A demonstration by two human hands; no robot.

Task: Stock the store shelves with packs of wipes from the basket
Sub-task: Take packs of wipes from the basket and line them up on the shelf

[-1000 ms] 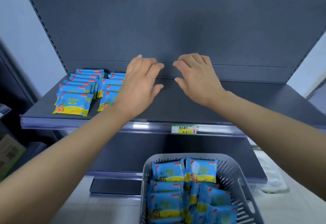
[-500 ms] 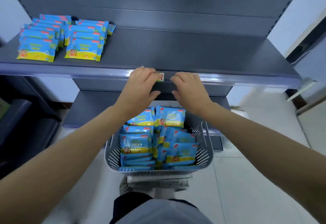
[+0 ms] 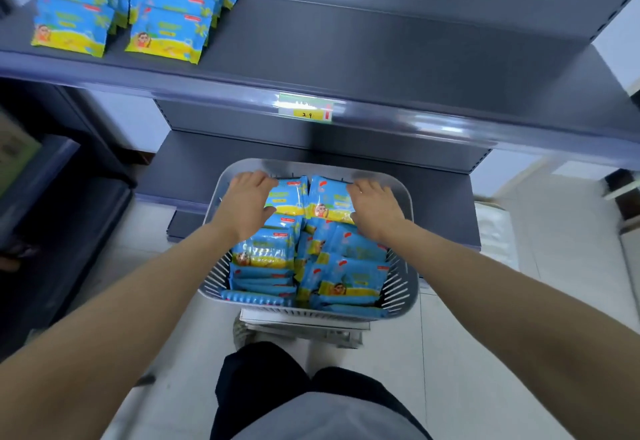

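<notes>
A grey plastic basket (image 3: pixel 406 198) stands on the floor in front of me, filled with several blue and yellow packs of wipes (image 3: pixel 263 254). My left hand (image 3: pixel 247 205) lies on the far left upright pack (image 3: pixel 287 198), fingers curled over its top edge and thumb on its face. On the far right pack (image 3: pixel 327 205) my right hand (image 3: pixel 375 212) grips the same way. Two rows of the same packs (image 3: pixel 69 29) (image 3: pixel 166 32) lie at the left end of the dark grey shelf (image 3: pixel 381 58) above.
A price tag (image 3: pixel 306 112) sits on the shelf's front rail. Below it, a lower shelf (image 3: pixel 194 169) reaches up to the basket's far side. Dark shelving (image 3: pixel 52 197) stands at the left, and a white bag (image 3: pixel 493 238) lies on the floor at the right.
Both hands came down from the shelf's front edge into the basket and settled on the far packs. My view tipped downward, so the shelf now sits higher in the frame.
</notes>
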